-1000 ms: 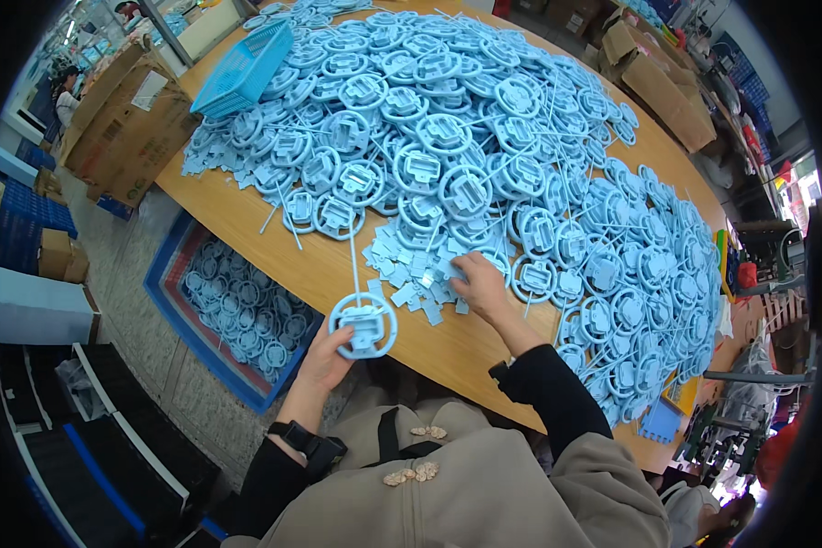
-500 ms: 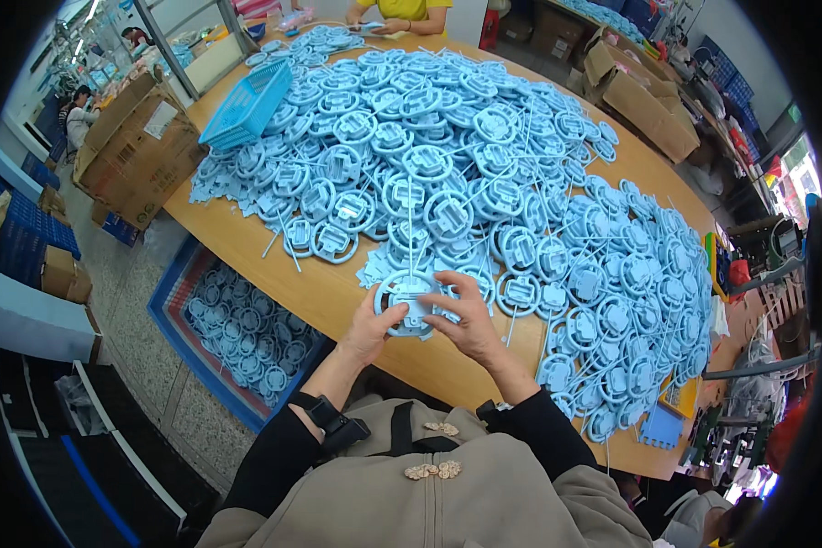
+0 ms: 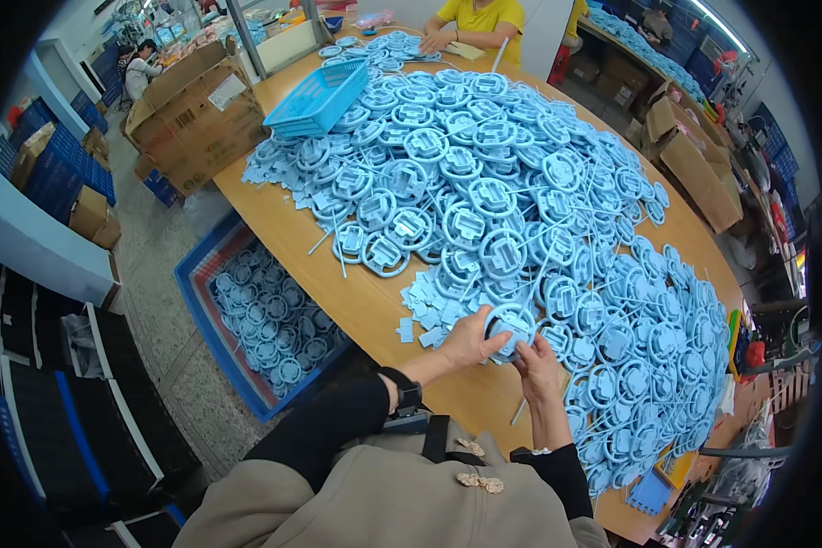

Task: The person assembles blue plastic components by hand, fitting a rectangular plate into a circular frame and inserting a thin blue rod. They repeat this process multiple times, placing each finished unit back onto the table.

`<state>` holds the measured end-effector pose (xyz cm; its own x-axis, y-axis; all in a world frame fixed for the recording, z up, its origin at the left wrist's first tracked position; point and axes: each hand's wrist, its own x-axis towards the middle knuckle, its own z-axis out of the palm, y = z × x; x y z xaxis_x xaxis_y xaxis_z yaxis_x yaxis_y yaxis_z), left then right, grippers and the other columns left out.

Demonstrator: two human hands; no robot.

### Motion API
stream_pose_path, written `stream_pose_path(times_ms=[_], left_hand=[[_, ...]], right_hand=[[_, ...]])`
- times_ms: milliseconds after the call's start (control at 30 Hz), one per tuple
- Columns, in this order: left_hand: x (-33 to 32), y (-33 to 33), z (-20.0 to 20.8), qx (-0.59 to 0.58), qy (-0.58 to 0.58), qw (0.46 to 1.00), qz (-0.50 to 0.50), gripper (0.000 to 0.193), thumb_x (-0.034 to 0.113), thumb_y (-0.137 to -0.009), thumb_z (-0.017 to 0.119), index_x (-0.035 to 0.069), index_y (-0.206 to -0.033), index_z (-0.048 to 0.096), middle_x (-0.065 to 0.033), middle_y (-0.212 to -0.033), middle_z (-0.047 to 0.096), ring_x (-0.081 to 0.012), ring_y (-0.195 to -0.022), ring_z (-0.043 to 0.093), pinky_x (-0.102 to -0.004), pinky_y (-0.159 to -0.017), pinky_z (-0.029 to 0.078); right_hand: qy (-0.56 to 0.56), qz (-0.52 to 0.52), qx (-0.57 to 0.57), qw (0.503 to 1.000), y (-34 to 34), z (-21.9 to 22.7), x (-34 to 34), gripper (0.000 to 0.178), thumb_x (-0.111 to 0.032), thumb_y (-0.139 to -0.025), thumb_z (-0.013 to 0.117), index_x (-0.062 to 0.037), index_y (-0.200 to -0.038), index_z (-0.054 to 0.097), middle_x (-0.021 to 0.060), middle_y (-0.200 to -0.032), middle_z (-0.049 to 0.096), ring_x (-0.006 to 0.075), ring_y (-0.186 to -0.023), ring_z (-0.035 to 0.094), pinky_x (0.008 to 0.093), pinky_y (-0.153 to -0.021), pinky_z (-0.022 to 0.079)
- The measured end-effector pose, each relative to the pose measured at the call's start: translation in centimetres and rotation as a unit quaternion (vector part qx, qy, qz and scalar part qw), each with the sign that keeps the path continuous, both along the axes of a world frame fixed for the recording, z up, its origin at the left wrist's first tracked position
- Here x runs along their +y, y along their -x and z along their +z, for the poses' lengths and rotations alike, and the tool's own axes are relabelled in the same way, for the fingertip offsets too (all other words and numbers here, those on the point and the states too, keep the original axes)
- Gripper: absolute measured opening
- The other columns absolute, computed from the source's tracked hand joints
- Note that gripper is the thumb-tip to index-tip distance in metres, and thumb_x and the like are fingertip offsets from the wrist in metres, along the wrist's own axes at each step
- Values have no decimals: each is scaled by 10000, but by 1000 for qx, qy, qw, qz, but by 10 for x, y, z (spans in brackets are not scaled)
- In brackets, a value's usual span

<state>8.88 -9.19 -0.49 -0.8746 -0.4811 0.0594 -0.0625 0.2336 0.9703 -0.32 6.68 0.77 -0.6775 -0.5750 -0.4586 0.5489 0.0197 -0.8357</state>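
Note:
Over the near edge of the pile, a light-blue round plastic ring part [image 3: 511, 322] with a raised middle is held between my two hands. My left hand [image 3: 468, 342] grips its left side, thumb laid across the face. On the lower right rim, the fingers of my right hand [image 3: 540, 367] are closed. Just left of the part lies a scatter of small flat light-blue plates [image 3: 426, 310]. A large heap of similar ring parts [image 3: 493, 196], many with thin rods, spreads beyond and to the right.
The wooden table [image 3: 288, 233] bears a blue basket [image 3: 315, 102] at the far left. Below its left edge stands a blue-rimmed crate [image 3: 194, 274] of ring parts. Cardboard boxes [image 3: 192, 123] flank the table. A person in yellow [image 3: 479, 23] sits at the far end.
The view has swung, so the table sits differently in it. My hands and the ring part are farther right; my right fingers, earlier spread over its face, now hold its lower rim.

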Motion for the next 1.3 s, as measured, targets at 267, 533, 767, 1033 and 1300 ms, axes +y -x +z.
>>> stream_pose_path(times_ms=[267,533,767,1033,1300], left_hand=[[-37,14,-10,-121,-175,961,-175,593,281,-806,700,-11,-1224,397,-135,-1038,587,-195,-894,572,-345,-764,494],[-59,25,-1,-38,-176,974,-139,606,234,-721,702,-41,-1192,439,-154,-1016,603,-227,-885,594,-334,-800,481],[-98,2,-5,-166,-141,967,-136,617,315,-685,770,-23,-1108,474,-94,-763,605,-175,-664,583,-309,-612,474],[-334,-39,-50,-181,-13,903,390,650,385,-682,789,-60,-1049,489,-183,-917,604,-221,-714,607,-334,-615,497],[-446,-12,-47,-312,-50,867,386,874,428,-667,776,-114,-1232,387,-276,-1195,524,-324,-1047,569,-390,-827,487]], right_hand=[[-43,-52,104,992,-8,-14,-12,388,-98,-845,641,-3,-1183,475,77,-1045,620,151,-901,612,300,-785,505],[-21,-66,154,986,-4,-1,-44,469,-39,-823,650,20,-1236,436,86,-1076,597,145,-928,588,272,-814,477],[-88,-43,187,977,4,-29,-17,326,-126,-850,649,-18,-1110,484,64,-1006,615,138,-838,598,268,-720,486],[-24,-195,146,970,40,-6,35,528,-165,-903,581,-43,-1358,340,151,-1231,546,263,-1097,560,381,-896,457],[-286,218,424,831,-40,-25,-110,401,-202,-790,695,-57,-1143,570,107,-979,625,244,-810,630,352,-676,499]])
